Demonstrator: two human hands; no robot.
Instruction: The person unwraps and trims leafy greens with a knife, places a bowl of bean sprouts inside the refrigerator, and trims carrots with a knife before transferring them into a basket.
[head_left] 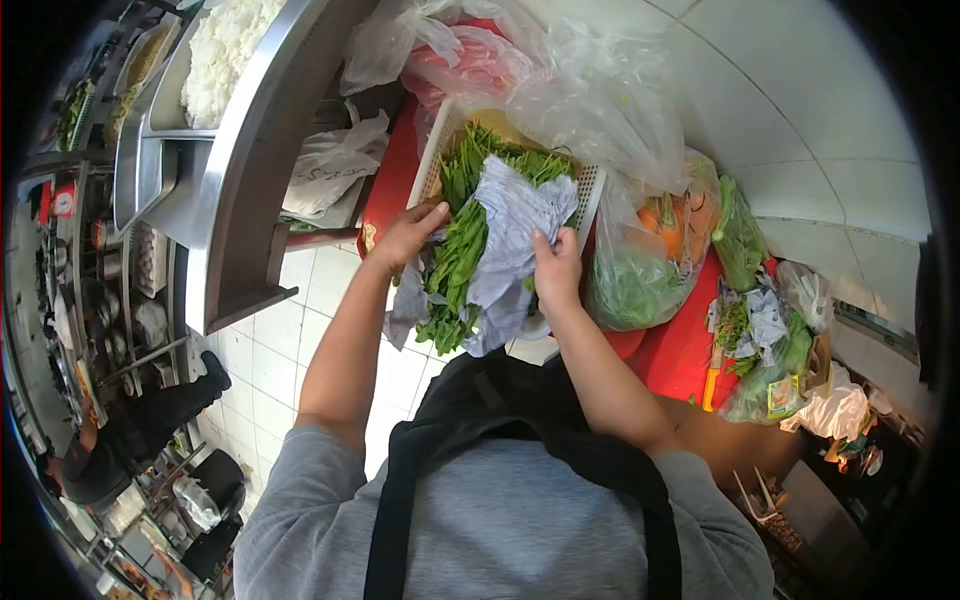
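Note:
A bundle of long leafy greens (462, 250), partly wrapped in crumpled grey-lilac paper (515, 225), lies over the near end of a white perforated basket (432, 160). My left hand (408, 235) grips the left side of the bundle, thumb on top; its other fingers are partly hidden beneath. A loose flap of the paper hangs below that hand. On the other side, my right hand (557, 268) pinches the paper's right edge between thumb and fingers. More greens sit in the basket behind the paper.
Right of the basket, a clear bag (640, 270) holds vegetables on a red surface (675, 335), near a yellow-handled knife (713, 380). A steel counter (235, 200) with a rice tray (225, 60) stands left. Another person (130, 430) is at far left.

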